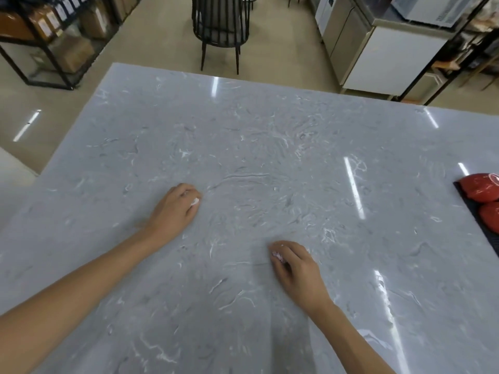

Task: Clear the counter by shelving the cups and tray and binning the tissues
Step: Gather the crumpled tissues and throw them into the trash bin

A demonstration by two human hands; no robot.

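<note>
My left hand (174, 209) rests knuckles-up on the grey marble counter (256, 147), fingers curled around a small white tissue (195, 202) that peeks out at the fingertips. Nearer the front edge, my right hand (295, 268) is curled the same way around a crumpled pinkish-white tissue (278, 256). At the far right edge of the counter lies a dark tray (483, 228), cut off by the frame, with two red cups (480, 186) lying upside down on it.
Beyond the counter's far edge stands a black wire-backed chair (220, 25). A black metal shelf with boxes and bottles (54, 36) is at the back left. White and steel cabinets (383, 55) are at the back right.
</note>
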